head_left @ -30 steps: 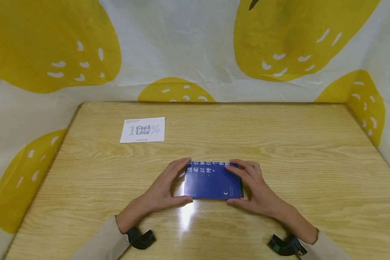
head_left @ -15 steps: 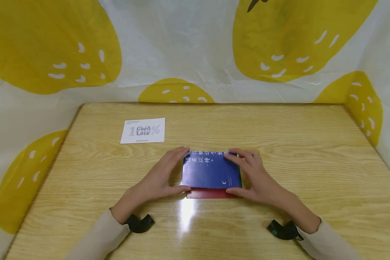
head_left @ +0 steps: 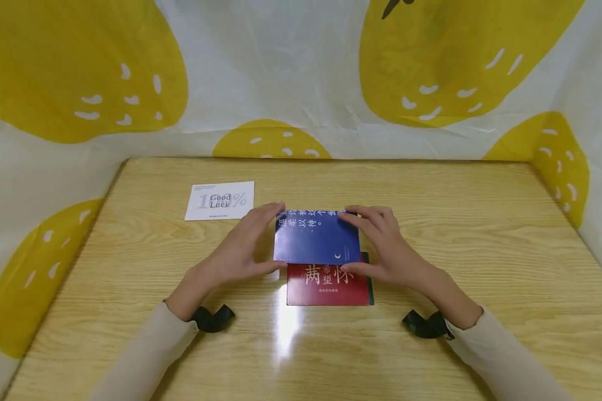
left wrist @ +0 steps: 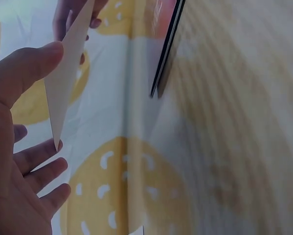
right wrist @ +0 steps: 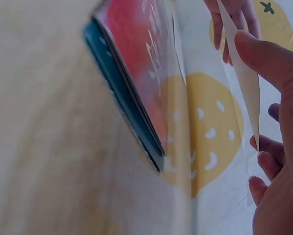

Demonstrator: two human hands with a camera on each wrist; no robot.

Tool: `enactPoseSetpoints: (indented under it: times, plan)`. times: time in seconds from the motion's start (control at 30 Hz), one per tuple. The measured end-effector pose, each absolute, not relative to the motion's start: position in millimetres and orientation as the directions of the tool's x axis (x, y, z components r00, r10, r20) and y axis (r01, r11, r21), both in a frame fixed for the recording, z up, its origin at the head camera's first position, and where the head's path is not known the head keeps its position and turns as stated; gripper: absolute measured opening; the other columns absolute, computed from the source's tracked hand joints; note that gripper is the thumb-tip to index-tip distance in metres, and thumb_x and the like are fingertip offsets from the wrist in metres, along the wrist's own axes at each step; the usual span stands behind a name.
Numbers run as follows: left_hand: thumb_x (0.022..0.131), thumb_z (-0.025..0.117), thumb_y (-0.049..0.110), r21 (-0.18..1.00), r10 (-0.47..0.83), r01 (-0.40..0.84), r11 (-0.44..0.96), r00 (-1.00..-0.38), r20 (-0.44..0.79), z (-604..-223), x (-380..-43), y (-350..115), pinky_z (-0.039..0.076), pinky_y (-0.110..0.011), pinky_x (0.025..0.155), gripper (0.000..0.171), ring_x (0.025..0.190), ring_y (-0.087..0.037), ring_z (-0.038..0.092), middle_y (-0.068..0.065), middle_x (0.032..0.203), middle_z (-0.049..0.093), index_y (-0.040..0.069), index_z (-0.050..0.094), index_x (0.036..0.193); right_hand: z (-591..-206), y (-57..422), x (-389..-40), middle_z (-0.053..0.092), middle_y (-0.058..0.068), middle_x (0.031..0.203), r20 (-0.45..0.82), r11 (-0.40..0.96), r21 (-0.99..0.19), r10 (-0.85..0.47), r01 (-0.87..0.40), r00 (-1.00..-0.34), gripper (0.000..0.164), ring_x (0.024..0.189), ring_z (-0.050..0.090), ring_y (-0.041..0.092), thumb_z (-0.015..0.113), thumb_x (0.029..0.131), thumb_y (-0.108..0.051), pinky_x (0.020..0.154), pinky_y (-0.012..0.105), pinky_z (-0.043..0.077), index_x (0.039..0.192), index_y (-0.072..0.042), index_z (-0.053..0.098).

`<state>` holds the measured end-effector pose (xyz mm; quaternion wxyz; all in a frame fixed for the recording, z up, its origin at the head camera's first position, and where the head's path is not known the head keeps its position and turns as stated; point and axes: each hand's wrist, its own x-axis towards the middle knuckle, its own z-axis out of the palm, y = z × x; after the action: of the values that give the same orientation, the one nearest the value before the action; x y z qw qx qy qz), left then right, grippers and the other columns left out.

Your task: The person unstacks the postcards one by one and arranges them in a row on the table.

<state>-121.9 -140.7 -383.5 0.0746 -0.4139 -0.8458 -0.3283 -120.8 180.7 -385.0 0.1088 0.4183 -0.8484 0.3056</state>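
Note:
Both hands hold a blue card with white lettering and a small moon, in the middle of the head view. My left hand pinches its left end, thumb on the near edge and fingers at the far corner. My right hand pinches the right end in the same way. The wrist views show the card's pale underside raised off the table. Partly covered by it in the head view, a red card with white characters tops a small stack. A teal card sticks out beneath the red one.
A white "Good Luck" card lies at the back left of the wooden table, close to my left fingers. A white cloth with yellow fruit shapes hangs behind the table and along its sides. Black curved bands sit at both wrists.
Both hands have carried the blue card up off the stack and away from me, slightly to the left. The red card and a teal edge have come into sight below it.

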Motion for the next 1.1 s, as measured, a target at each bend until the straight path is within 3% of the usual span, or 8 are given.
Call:
enactPoseSetpoints:
  times: [0.23,0.4,0.6,0.9,1.1]
  plan:
    - [0.071,0.085,0.030,0.459,0.644,0.752,0.473,-0.650,0.403,-380,-140,-146,0.023,-0.047,0.110,0.100,0.137,-0.032,0.027,-0.016,0.147,0.035,0.000,0.028,0.147,-383,173,-142,0.039,0.014,0.142,0.438,0.458,-0.435,-0.645,-0.775,-0.627,0.083,0.122,0.030,0.035,0.074,0.078,-0.051,0.091,0.053,0.024,0.141,-0.007,0.042]
    - [0.072,0.084,0.031,0.469,0.632,0.724,0.505,-0.681,0.371,-379,-153,-151,0.023,-0.048,0.110,0.099,0.137,-0.032,0.027,-0.016,0.147,0.035,0.002,0.028,0.148,-383,166,-157,0.038,0.014,0.142,0.417,0.470,-0.438,-0.649,-0.767,-0.636,0.086,0.122,0.030,0.035,0.083,0.071,-0.037,0.091,0.052,0.026,0.141,-0.008,0.043]
    - [0.073,0.083,0.027,0.481,0.617,0.669,0.566,-0.731,0.291,-378,-169,-153,0.022,-0.051,0.109,0.096,0.138,-0.034,0.025,-0.018,0.147,0.035,0.002,0.029,0.147,-384,158,-176,0.041,0.018,0.139,0.416,0.482,-0.420,-0.651,-0.769,-0.635,0.087,0.119,0.033,0.036,0.086,0.068,-0.033,0.091,0.052,0.026,0.139,-0.004,0.044]
    - [0.074,0.082,0.032,0.498,0.571,0.572,0.652,-0.802,0.175,-379,-189,-155,0.020,-0.049,0.110,0.098,0.140,-0.031,0.020,-0.012,0.149,0.035,0.006,0.026,0.150,-381,150,-197,0.037,0.015,0.144,0.252,0.560,-0.505,-0.632,-0.656,-0.733,0.086,0.126,0.026,0.034,0.083,0.073,-0.036,0.096,0.053,0.023,0.143,-0.011,0.041]
    - [0.073,0.082,0.033,0.495,0.543,0.525,0.692,-0.831,0.121,-386,-201,-159,0.016,-0.048,0.111,0.099,0.140,-0.030,0.020,-0.011,0.149,0.036,0.006,0.025,0.150,-388,140,-210,0.038,0.014,0.144,0.187,0.573,-0.550,-0.624,-0.608,-0.758,0.085,0.126,0.025,0.032,0.084,0.072,-0.033,0.097,0.050,0.022,0.143,-0.012,0.043]
